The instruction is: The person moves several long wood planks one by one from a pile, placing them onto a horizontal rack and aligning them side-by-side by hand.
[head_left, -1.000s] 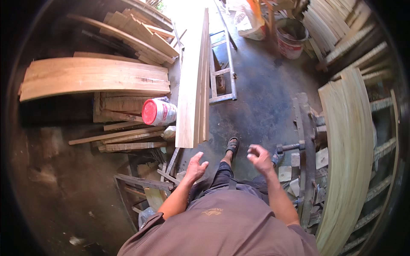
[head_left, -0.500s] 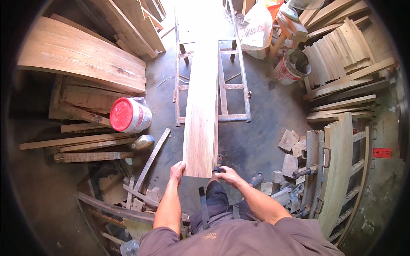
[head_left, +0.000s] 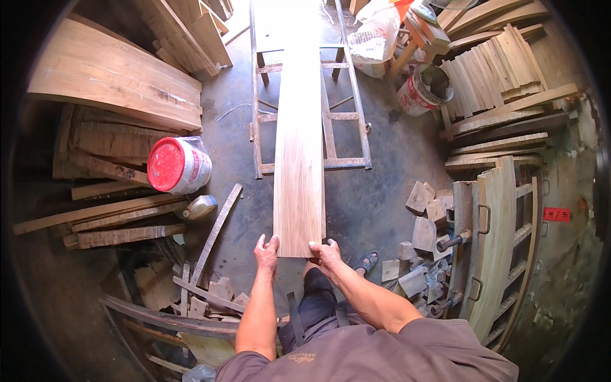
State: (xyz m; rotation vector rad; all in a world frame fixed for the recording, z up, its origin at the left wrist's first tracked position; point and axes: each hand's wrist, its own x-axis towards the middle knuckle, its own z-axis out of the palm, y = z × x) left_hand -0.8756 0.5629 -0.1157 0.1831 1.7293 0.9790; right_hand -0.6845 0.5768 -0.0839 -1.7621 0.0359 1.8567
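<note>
A long pale wooden board (head_left: 298, 184) runs away from me, its near end close to my body. Part of another board (head_left: 323, 216) shows along its right edge, underneath. At the near left corner, my left hand (head_left: 266, 253) touches the edge with the thumb side; thumb and forefinger are apart. My right hand (head_left: 327, 254) grips the near right corner, thumb on top and the other fingers at the side, partly hidden. Farther along, the board rests over a rusty metal frame (head_left: 345, 163); its far end is lost in glare.
A red-lidded bucket (head_left: 180, 165) and a plastic bottle (head_left: 200, 207) stand left beside stacked planks (head_left: 121, 83). Wood blocks (head_left: 424, 233) lie on the floor at right, near a rack with a curved board (head_left: 498, 242). An open bucket (head_left: 425, 89) stands farther right.
My right hand has moved in to the near right corner, thumb now on top of the board. My left hand's fingers have spread. The lower board shows less at the right.
</note>
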